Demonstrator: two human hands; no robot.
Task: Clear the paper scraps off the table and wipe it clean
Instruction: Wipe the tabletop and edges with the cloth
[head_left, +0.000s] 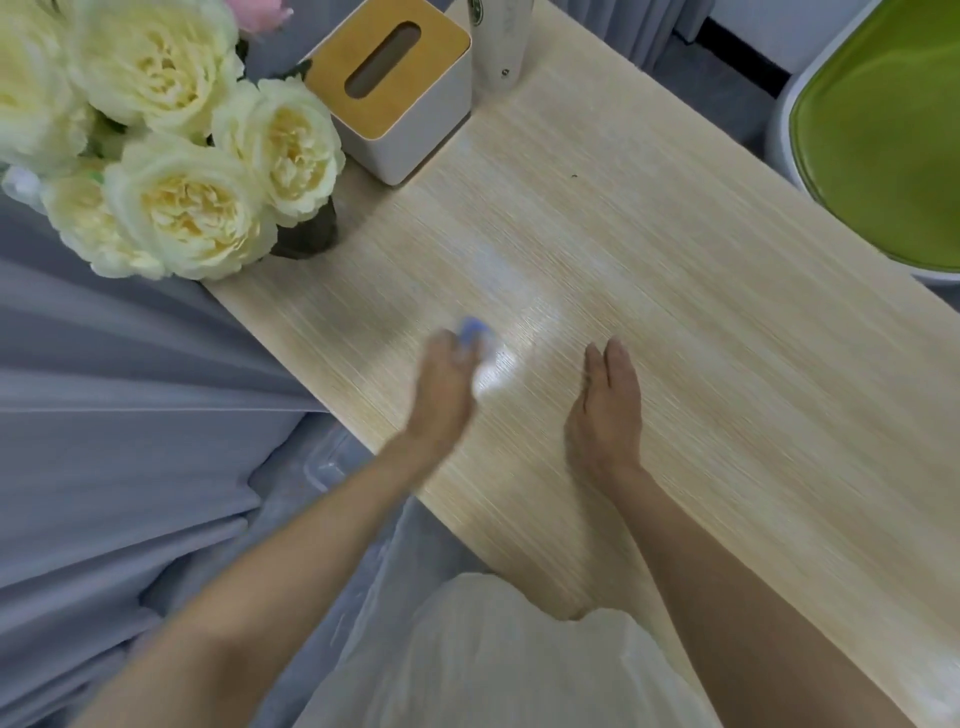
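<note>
**Person, head view: two hands, two forearms**

1. Left hand (441, 384): bare. The outline is blurred and the fingers cannot be told apart.
2. Left forearm (249, 587): bare along its whole visible length, from the wrist to the lower frame edge. Slender, with a smooth surface.
3. Right hand (608, 410): bare and in sharp view. The thumb and fingers are plainly distinct.
4. Right forearm (753, 597): bare from the wrist to the lower frame edge.
5. White material (493, 660): pale and translucent, between the forearms at the lower edge. Whether it is clothing cannot be told.
</note>
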